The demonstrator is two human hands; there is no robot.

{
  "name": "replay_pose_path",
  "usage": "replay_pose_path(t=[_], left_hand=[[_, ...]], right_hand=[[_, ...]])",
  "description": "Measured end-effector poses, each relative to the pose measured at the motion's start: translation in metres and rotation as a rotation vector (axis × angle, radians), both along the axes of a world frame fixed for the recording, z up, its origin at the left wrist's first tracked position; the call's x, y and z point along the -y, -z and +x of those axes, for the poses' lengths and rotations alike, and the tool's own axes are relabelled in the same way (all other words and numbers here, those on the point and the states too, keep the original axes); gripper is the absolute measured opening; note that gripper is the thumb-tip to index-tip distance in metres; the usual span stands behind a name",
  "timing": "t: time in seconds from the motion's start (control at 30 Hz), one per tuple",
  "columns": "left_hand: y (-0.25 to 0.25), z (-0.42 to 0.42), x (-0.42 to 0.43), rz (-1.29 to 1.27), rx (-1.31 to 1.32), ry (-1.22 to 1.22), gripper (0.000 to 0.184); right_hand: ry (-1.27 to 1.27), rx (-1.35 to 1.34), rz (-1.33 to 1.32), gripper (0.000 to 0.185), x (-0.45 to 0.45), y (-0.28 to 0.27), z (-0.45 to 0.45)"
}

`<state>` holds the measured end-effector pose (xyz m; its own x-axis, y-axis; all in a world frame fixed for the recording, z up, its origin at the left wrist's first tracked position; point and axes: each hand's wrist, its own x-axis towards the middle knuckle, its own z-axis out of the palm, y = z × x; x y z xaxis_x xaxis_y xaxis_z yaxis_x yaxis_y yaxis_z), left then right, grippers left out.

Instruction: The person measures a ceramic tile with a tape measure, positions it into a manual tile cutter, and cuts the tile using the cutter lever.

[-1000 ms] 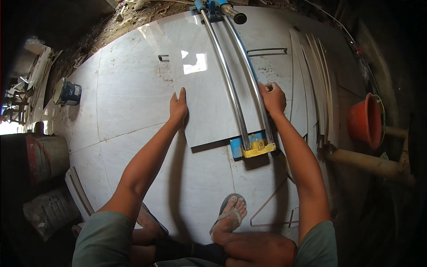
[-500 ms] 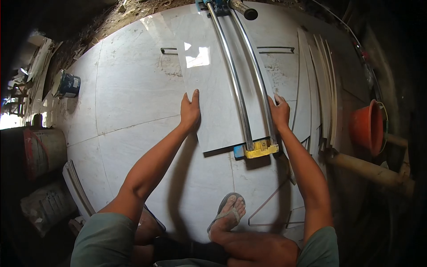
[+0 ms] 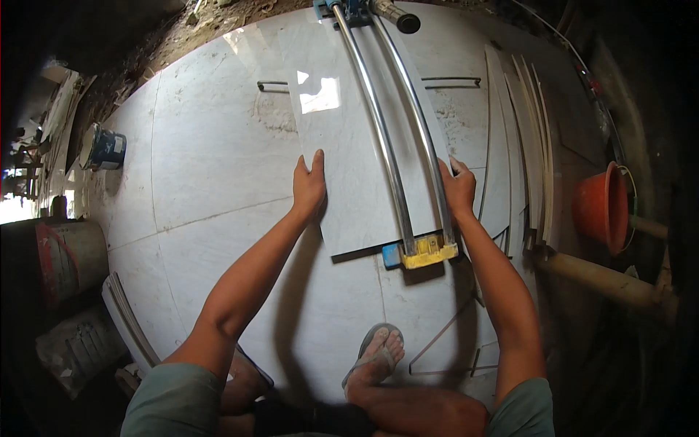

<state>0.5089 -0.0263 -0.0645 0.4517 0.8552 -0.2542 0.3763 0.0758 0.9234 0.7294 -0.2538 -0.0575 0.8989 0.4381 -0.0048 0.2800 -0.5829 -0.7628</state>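
Note:
A large glossy white floor tile lies on a manual tile cutter, under its two steel rails. My left hand grips the tile's left edge, thumb on top and the other fingers hidden beneath. On the opposite side my right hand is closed at the tile's right edge, close beside the right rail; its fingertips are partly hidden. Nearest my body is the cutter's yellow end piece with a blue block. The cutter's handle is at the far end.
Pale tiles cover the floor. Narrow tile strips lie at the right, near an orange bucket and a pipe. A dark paint bucket and a larger bucket stand at the left. My sandalled foot is in front.
The view has shifted slightly. Both hands stay at the tile's edges, and the tile and cutter show no clear movement relative to each other.

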Motion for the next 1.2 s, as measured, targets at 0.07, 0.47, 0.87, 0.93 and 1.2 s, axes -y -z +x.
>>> replay_pose_path(t=[0.07,0.47,0.87,0.93,1.2], left_hand=[[-0.002,0.003,0.002,0.037,-0.036,-0.035,0.077],[-0.026,0.006,0.006,-0.148,0.024,0.019,0.091],[-0.015,0.019,0.005,-0.109,0.077,-0.081,0.069],[-0.013,0.020,0.005,-0.141,0.125,-0.101,0.064],[-0.011,0.021,0.001,-0.205,0.168,-0.087,0.069]], right_hand=[[0.031,0.028,-0.021,0.062,-0.005,0.001,0.002],[0.028,-0.003,-0.004,0.063,-0.005,-0.005,0.002],[-0.033,0.006,-0.062,0.067,-0.013,0.001,0.026],[-0.125,-0.121,-0.172,0.069,-0.015,-0.006,0.045],[-0.236,0.262,-0.075,0.081,-0.129,-0.149,0.063]])
